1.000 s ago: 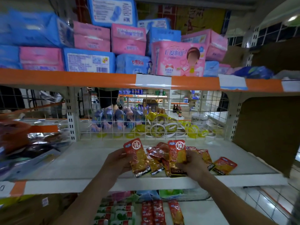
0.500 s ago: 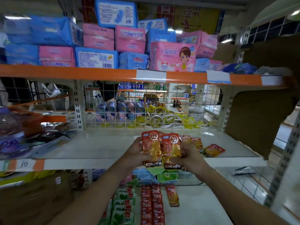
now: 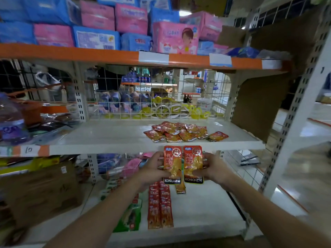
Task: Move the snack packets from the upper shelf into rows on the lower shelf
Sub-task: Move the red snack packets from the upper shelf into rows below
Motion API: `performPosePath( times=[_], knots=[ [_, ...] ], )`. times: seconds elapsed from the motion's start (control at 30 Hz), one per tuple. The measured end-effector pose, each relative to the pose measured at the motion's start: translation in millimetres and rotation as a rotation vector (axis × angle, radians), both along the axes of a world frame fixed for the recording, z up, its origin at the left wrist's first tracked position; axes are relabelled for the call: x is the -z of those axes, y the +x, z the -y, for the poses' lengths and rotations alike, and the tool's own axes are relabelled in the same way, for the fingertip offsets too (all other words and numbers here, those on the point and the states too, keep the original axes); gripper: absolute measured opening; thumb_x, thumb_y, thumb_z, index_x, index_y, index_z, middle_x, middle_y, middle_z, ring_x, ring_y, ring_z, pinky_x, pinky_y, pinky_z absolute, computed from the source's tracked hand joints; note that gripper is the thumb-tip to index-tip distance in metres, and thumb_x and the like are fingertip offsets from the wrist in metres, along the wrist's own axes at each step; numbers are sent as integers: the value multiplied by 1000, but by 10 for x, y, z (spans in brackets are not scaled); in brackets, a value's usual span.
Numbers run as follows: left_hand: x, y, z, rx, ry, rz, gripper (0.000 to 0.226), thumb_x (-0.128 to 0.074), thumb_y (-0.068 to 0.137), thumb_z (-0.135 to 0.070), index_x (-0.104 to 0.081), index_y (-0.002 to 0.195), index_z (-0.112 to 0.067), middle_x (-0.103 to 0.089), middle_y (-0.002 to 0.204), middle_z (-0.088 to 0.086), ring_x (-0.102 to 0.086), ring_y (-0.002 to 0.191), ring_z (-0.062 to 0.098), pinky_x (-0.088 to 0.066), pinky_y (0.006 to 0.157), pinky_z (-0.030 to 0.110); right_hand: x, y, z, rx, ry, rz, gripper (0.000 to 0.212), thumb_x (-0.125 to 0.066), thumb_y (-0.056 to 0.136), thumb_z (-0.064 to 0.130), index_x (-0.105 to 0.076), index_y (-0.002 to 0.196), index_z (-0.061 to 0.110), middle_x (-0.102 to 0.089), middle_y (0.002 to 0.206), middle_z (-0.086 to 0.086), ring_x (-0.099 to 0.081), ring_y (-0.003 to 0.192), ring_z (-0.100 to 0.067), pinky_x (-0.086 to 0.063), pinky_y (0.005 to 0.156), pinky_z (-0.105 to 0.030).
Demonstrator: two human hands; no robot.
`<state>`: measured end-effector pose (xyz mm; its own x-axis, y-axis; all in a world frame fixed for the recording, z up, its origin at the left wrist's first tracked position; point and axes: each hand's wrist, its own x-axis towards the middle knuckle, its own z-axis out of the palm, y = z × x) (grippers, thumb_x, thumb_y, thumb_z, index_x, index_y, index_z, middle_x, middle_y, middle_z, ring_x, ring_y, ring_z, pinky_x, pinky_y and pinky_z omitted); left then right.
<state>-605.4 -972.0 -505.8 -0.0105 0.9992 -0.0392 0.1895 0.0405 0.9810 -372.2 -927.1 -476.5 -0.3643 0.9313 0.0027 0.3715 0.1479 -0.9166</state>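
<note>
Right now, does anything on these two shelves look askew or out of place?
Yes. The loose pile of packets on the upper shelf lies jumbled and overlapping, with one stray packet off to its right. On the lower shelf, a single packet sits apart from the neat red rows.

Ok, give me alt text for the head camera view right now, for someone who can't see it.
Two bare hands, left hand and right hand, each hold an orange snack packet upright below the upper shelf, where a loose pile of packets remains. On the lower shelf, two rows of packets already lie.
</note>
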Motion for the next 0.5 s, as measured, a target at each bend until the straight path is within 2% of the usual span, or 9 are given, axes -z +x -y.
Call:
performPosePath(
  times=[0.1, 0.17, 0.23, 0.33, 0.43, 0.5],
  knots=[
    [250, 67, -6, 11, -3, -43, 67, -78, 79, 0, -46, 129, -31, -66, 118, -5, -66, 104, 10, -56, 93, 41, 213, 64, 13, 32, -36, 10, 42, -80, 72, -8, -63, 100, 19, -76, 92, -9, -73, 89, -34, -58, 80, -59],
    [427, 82, -59, 14, -11, -75, 67, -79, 78, -4, -46, 131, -31, -66, 116, -9, -64, 106, 8, -55, 95, 42, 396, 110, -25, 63, -59, 5, 42, -80, 72, -8, -63, 102, 15, -76, 92, -11, -73, 87, -34, -58, 80, -58],
    [623, 85, -140, 3, -30, -76, 69, -81, 77, -5, -47, 131, -30, -68, 116, -7, -66, 106, 10, -55, 95, 45, 589, 141, -89, 81, -66, 29, 37, -80, 72, -8, -64, 98, 14, -77, 89, -11, -73, 84, -31, -59, 79, -55],
    [913, 101, -310, 27, -69, -57, 69, -83, 74, -5, -49, 128, -30, -70, 115, -7, -66, 108, 12, -55, 95, 46, 861, 149, -227, 113, -95, 67, 36, -79, 72, -10, -64, 93, 14, -76, 88, -11, -73, 77, -19, -61, 75, -38],
    [1215, 118, -514, 35, -111, -62, 72, -86, 69, -11, -51, 129, -28, -70, 115, -7, -66, 107, 11, -56, 95, 43, 1180, 143, -474, 152, -120, 119, 40, -82, 66, -7, -62, 94, 14, -75, 90, -9, -73, 82, -27, -59, 80, -51],
    [1428, 118, -659, 55, -133, -70, 81, -89, 60, -26, -50, 130, -29, -68, 119, -6, -65, 110, 12, -56, 95, 41, 1371, 125, -644, 168, -130, 161, 39, -84, 65, -2, -61, 92, 15, -73, 89, -8, -71, 82, -27, -59, 75, -50]
  ],
)
